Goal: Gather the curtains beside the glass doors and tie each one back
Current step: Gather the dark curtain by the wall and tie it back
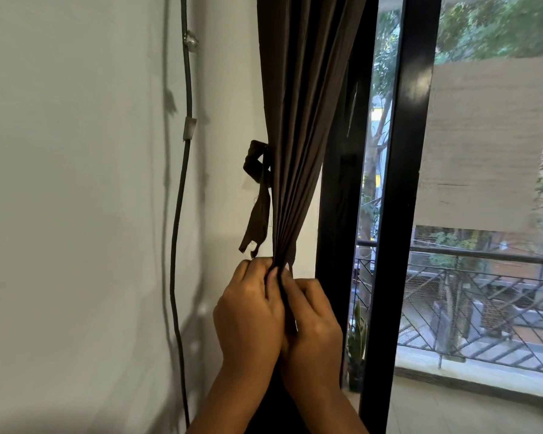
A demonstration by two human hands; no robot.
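The dark brown curtain (298, 120) is bunched into narrow pleats between the white wall (76, 183) and the black door frame (398, 183); it is pinched by the left hand (248, 321) and right hand (314, 327), pressed together; a tie-back strip (257, 195) is hung just left.

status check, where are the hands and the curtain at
Both hands, left and right, gripping the gathered dark brown pleated fabric curtain. Matching brown fabric tie-back strip hanging loose at the wall, not yet wrapped. Nothing in the way.

Curtain (298, 120) plain dark brown; tieback (257, 195) same brown; door frame (398, 183) black; wall (76, 183) white.
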